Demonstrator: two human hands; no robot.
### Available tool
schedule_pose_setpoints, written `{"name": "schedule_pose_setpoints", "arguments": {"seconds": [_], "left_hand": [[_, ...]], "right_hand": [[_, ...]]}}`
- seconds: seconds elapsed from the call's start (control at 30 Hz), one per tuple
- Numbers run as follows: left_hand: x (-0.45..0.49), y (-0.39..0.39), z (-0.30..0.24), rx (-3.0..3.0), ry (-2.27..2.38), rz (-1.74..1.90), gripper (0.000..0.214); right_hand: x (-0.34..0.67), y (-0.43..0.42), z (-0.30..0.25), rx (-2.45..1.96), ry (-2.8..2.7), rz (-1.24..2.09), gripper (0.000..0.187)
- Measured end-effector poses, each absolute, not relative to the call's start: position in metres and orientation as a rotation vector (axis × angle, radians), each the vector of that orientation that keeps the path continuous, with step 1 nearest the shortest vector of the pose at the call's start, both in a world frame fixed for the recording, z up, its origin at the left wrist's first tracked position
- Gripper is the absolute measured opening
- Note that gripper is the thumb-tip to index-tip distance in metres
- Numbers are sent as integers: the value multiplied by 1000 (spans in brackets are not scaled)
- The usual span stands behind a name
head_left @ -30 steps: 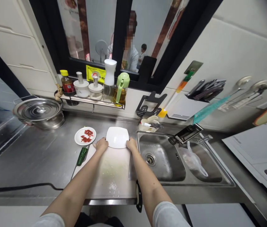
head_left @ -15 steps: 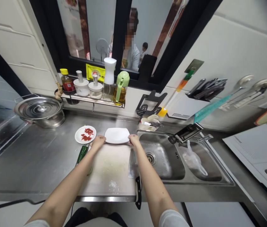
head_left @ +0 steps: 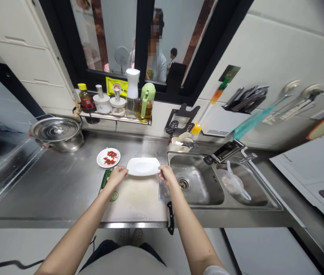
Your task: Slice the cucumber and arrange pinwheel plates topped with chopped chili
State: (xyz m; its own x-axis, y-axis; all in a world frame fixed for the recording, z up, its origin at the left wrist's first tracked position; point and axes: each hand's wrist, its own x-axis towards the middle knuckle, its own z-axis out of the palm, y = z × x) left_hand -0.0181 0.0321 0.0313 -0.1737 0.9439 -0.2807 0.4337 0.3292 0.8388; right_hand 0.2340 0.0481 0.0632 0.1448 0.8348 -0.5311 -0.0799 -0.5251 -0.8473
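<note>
A white rectangular plate [head_left: 143,167] with rounded corners is held level at the far end of the cutting board [head_left: 135,204]. My left hand [head_left: 118,175] is closed on its left edge, and my right hand [head_left: 166,174] pinches the right edge. Nothing lies on the plate. Beside my left hand a dark green cucumber [head_left: 106,178] lies along the board's left side, with a cut slice [head_left: 114,196] near it. Beyond it sits a round white plate [head_left: 101,159] with chopped red pieces [head_left: 111,157]. A black-handled knife [head_left: 170,218] rests at the board's right edge, below my right forearm.
To the right is a double sink [head_left: 199,191] with a faucet [head_left: 225,152] and a plastic bag [head_left: 235,183]. A lidded steel pot [head_left: 68,143] stands at the back left. Seasoning containers and an oil bottle [head_left: 147,103] line a wall shelf. People show in the window glass.
The plate has come slightly toward me and appears raised, still in both hands. My view has shifted a little, and the cucumber slice shows more clearly.
</note>
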Motion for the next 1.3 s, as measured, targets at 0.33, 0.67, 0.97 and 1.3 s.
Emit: {"name": "schedule_pose_setpoints", "arguments": {"seconds": [0.33, 0.67, 0.97, 1.3], "left_hand": [[-24, -56, 9, 1282, 1846, 555, 29], [-24, -77, 12, 1348, 1951, 309, 31], [-23, -82, 14, 1421, 1932, 228, 35], [-20, -86, 16, 1404, 1933, 179, 40]], "right_hand": [[227, -37, 31, -1657, -693, 1464, 21], [224, -58, 4, -1670, -781, 1527, 24], [223, -63, -7, -1753, -879, 1486, 24], [220, -66, -14, -1877, -995, 1375, 21]]}}
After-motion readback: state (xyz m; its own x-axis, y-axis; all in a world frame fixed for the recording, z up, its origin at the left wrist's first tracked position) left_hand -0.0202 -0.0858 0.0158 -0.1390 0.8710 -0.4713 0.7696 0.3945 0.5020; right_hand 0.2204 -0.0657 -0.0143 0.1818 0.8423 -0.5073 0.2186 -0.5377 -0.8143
